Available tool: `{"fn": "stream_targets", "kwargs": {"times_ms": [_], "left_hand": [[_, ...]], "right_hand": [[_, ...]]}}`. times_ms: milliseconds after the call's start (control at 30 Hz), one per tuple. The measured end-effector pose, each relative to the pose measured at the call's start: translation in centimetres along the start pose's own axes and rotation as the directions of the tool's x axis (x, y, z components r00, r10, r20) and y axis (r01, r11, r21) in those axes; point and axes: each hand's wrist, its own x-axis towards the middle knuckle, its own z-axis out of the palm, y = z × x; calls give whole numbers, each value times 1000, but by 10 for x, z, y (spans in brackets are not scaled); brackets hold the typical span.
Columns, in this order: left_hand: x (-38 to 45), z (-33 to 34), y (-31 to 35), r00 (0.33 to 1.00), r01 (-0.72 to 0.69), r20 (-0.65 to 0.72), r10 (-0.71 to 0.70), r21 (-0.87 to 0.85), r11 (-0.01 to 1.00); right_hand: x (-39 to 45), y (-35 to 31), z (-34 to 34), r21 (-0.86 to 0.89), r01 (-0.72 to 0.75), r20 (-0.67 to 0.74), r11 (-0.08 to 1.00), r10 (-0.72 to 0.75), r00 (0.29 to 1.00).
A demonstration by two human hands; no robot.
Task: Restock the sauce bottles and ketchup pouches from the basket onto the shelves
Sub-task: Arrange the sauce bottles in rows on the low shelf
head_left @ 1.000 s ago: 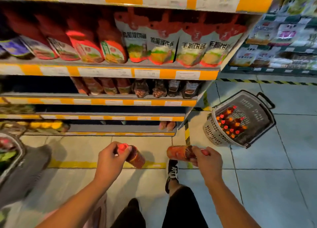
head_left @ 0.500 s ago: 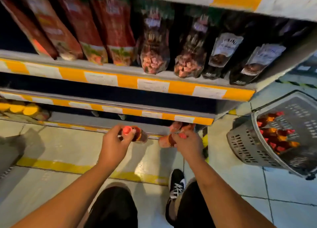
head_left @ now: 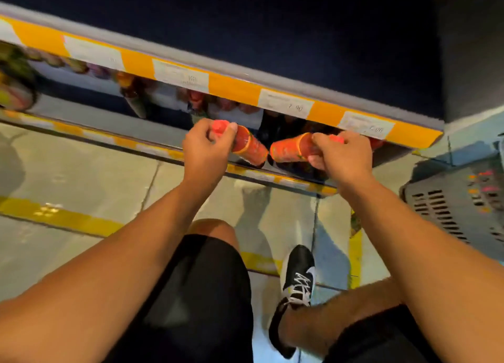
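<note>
Two bottles, one (head_left: pixel 249 148) gripped in my left hand (head_left: pixel 208 155), one (head_left: pixel 293 148) in my right hand (head_left: pixel 345 159), now down at the bottom shelf (head_left: pixel 152 149), ready to slot in.

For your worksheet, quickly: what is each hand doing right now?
Left hand: grips a red-capped red sauce bottle at its cap end.
Right hand: grips another red-capped red sauce bottle at its cap end.

A shop aisle is shown: price labels (head_left: pixel 285 105) are fixed along orange-edged shelving (head_left: pixel 231 88), stocked with goods.
</note>
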Motion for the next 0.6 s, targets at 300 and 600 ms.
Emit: {"fn": "stream_targets", "kwargs": {"times_ms": [300,600], "left_hand": [[32,32,-29,995,-18,96,9,92,996],[57,63,-17,931,-256,333,150,301,919]], "right_hand": [[29,41,48,-129,125,-122,984,-141,982],[40,20,74,-239,169,-134,956,-205,970]]}}
